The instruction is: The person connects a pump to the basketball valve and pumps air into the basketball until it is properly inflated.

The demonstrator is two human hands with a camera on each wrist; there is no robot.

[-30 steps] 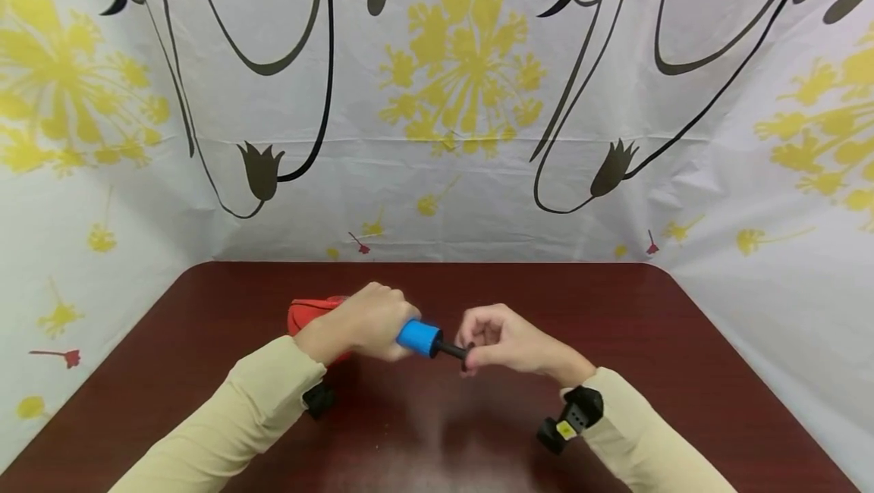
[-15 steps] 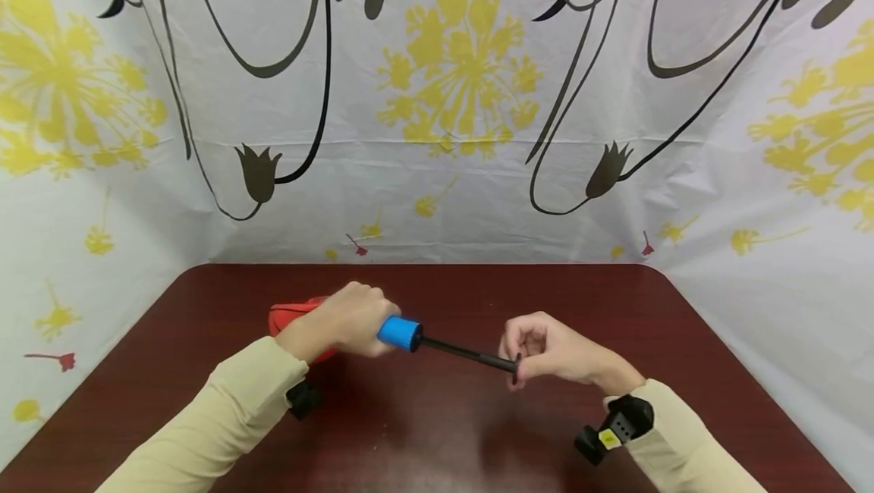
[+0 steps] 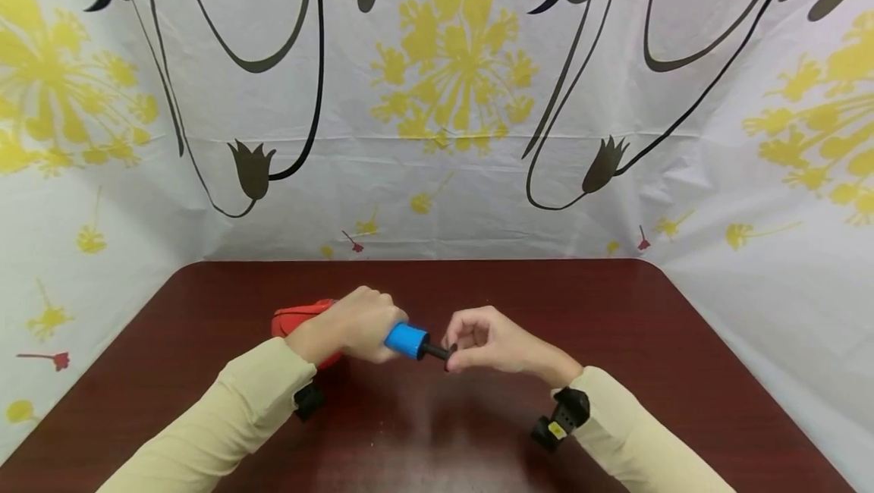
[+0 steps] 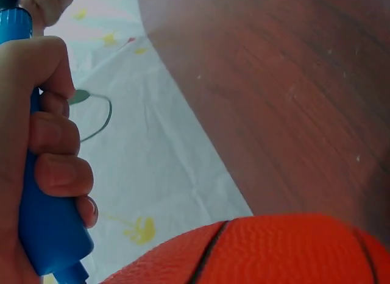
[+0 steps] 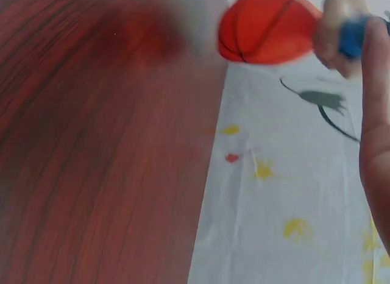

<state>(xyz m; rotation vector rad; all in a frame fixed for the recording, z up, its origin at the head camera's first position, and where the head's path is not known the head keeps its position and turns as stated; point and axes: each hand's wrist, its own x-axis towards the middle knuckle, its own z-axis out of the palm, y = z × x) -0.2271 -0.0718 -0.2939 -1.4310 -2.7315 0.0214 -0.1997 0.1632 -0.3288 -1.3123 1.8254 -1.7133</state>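
Observation:
My left hand [image 3: 362, 326] grips the blue barrel of a hand pump [image 3: 406, 340], fingers wrapped round it. In the left wrist view the barrel [image 4: 52, 226] narrows to a blue nozzle [image 4: 72, 273] low in the frame, close to a red ball with black seams [image 4: 292, 250]. Behind the left wrist, part of that ball [image 3: 290, 320] shows in the head view; the rest is hidden. My right hand [image 3: 501, 341] pinches the end of the pump's black plunger [image 3: 435, 351], of which only a short length sticks out of the barrel.
The dark red-brown table [image 3: 580, 296] lies beneath both hands. A white cloth [image 3: 437, 227] with yellow and grey flower prints hangs along its back and sides. Each wrist wears a small black camera [image 3: 560, 417].
My right hand first drew the plunger far out to the right, then pushed it back left into the barrel. The left hand kept its grip on the pump and shifted slightly.

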